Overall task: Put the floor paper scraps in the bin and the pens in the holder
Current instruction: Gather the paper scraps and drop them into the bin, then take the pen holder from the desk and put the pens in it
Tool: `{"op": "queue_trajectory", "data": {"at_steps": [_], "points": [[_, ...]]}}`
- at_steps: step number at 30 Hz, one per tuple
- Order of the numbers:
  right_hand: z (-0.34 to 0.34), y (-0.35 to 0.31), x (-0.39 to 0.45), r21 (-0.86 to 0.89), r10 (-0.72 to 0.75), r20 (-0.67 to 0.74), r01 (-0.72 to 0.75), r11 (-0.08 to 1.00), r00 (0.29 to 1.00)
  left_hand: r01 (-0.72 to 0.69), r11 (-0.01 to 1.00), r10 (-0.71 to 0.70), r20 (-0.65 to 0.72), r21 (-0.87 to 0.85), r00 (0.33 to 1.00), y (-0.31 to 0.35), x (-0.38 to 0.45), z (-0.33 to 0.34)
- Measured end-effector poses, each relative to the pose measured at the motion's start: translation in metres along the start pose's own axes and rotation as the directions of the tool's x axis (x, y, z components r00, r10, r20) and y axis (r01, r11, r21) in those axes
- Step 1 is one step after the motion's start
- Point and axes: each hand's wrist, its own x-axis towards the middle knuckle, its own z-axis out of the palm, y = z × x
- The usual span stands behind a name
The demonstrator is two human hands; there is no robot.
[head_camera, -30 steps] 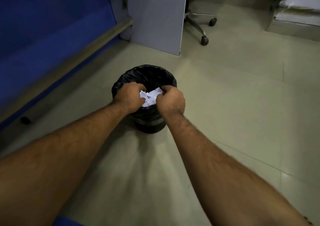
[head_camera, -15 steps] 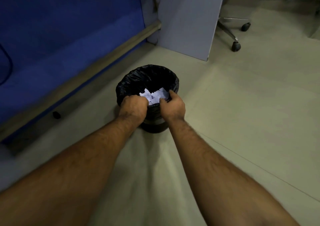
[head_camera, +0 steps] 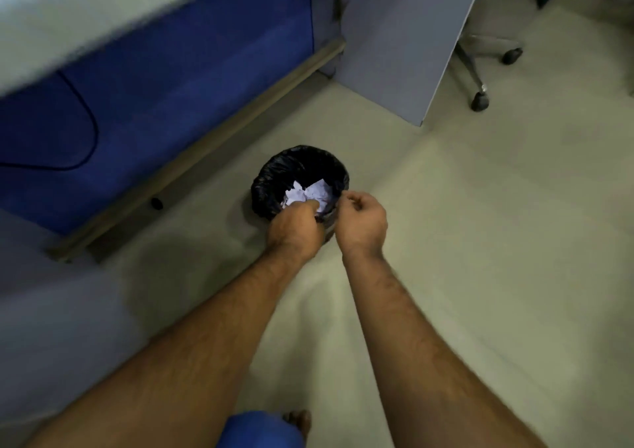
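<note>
A small round bin [head_camera: 274, 186] with a black liner stands on the floor. White crumpled paper scraps [head_camera: 310, 193] lie piled inside it. My left hand [head_camera: 295, 226] hovers at the bin's near rim, back towards me and fingers curled down against the scraps; its palm is hidden. My right hand [head_camera: 362, 221] is just right of the rim, fingers loosely curled with thumb and forefinger together, and no paper shows in it. No pens or holder are in view.
A blue partition [head_camera: 164, 111] with a wooden base rail [head_camera: 212, 142] runs along the left. A grey desk panel [head_camera: 404, 35] and office chair casters [head_camera: 479, 101] stand behind. My bare foot [head_camera: 298, 420] is at the bottom edge. Pale floor tiles [head_camera: 497, 241] spread right.
Both hands held a wad of scraps over the bin, then let it drop inside. The hands have drawn back to the near rim and the view has risen away from the bin.
</note>
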Motion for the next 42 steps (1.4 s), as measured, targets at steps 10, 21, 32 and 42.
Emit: {"op": "queue_trajectory", "data": {"at_steps": [10,21,32,42], "points": [[-0.077,-0.265,-0.123,0.022,-0.154,-0.05,0.155,0.988,0.987,-0.076,0.996,0.082,-0.113,0.056,0.99,0.1,-0.083,-0.26],[0.014,-0.386,-0.128,-0.096,-0.177,0.228,0.204,0.974,0.957,0.203,0.977,-0.211,-0.391,-0.062,0.896,-0.016,-0.006,-0.37],[0.113,-0.406,-0.093,-0.16,-0.24,0.378,0.318,0.934,0.894,0.234,0.965,-0.184,-0.329,0.12,0.926,-0.049,0.009,-0.35],[0.137,-0.419,-0.089,-0.049,-0.334,0.386,0.381,0.923,0.86,0.263,0.953,-0.203,-0.328,0.151,0.923,-0.05,0.013,-0.348]]}}
